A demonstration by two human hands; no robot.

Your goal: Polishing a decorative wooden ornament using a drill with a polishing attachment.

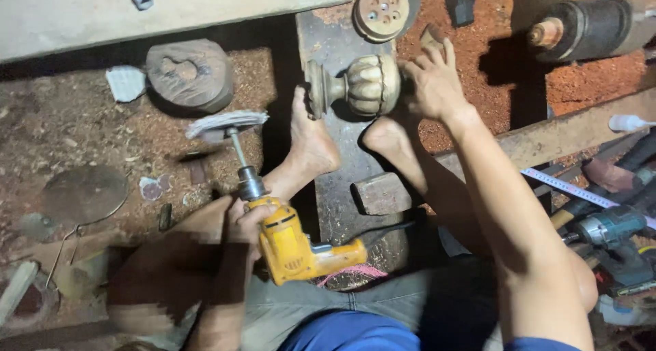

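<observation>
head view, looking down on a workshop floor strewn with sawdust and red dust.

item: carved wooden finial (362, 85), ribbed bulb with a flared disc end, lying on its side on a dark plank (335, 187). position: between the person's two bare feet, left foot (311, 143) pressed near the disc end, right foot (386, 136) under the bulb. right hand (430, 81) rests on the far end of the bulb, fingers spread and curled over it, grasping it steady.

handling, as judged: solid turned wood, stiff, moderately heavy for its bulk; round form apt to roll, so a hold at both ends suits it. carved ribs give purchase; the narrow neck between disc and bulb looks the weakest part and a poor place to grip.

tool: yellow electric drill (294, 245) fitted with a long shaft and a flap sanding wheel (225, 124). left hand (236, 221) clenched round the drill near the chuck; part of that arm is blurred. wheel stands apart from the finial, to its left.

surrounding: rough wooden block (188, 74) in the sawdust; round wooden disc with holes (381, 11) above the finial; small squared block (379, 192) on the plank; measuring tape (574, 187) and a teal cordless drill (615, 228) at the right; dark cylindrical motor (588, 26) top right.
</observation>
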